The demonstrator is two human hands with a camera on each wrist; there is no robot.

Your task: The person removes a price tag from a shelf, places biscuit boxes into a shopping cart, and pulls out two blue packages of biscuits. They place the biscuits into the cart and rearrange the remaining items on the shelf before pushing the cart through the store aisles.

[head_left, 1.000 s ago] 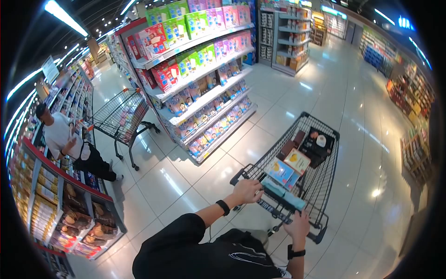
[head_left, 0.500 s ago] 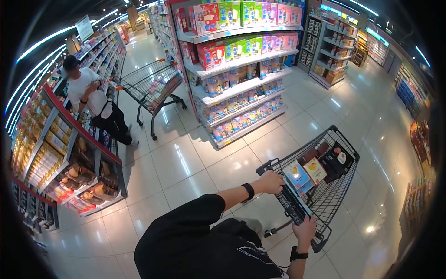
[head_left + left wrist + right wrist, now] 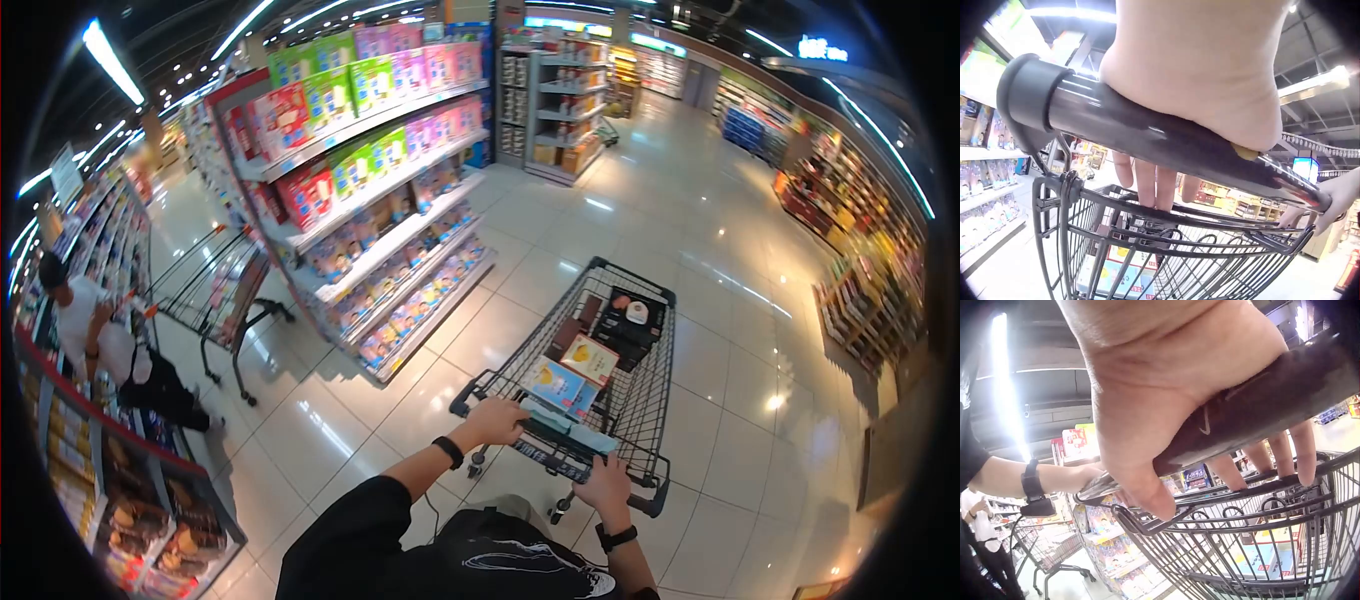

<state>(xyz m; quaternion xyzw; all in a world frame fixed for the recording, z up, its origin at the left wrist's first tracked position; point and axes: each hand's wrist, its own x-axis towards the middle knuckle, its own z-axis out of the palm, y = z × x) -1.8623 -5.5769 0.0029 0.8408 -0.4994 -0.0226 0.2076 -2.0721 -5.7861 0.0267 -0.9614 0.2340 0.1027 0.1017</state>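
A black wire shopping cart (image 3: 640,400) stands ahead of the body. My left hand (image 3: 492,421) grips the left part of its handle (image 3: 545,452), my right hand (image 3: 606,484) the right part. From the left wrist view, the left palm lies on the dark bar (image 3: 1147,128), with fingers (image 3: 1157,184) bent down over its far side. Draped over the same bar (image 3: 1254,406), the right hand (image 3: 1166,394) shows its thumb and fingers beyond it. Inside the cart are a blue-and-white box (image 3: 556,386), a cream box (image 3: 590,360), dark packages (image 3: 632,318) and pale teal items (image 3: 592,438) by the handle.
A shelf unit (image 3: 400,237) with colourful packs stands left of the cart. Behind it are another cart (image 3: 205,290) and a person in a white shirt (image 3: 95,330). Snack shelves (image 3: 150,540) fill the lower left; tiled floor (image 3: 735,350) and wooden racks (image 3: 865,310) lie right.
The view swung left, then back right, so the shelf and the person now sit further left. Both hands stay on the handle, and the cart's contents look the same.
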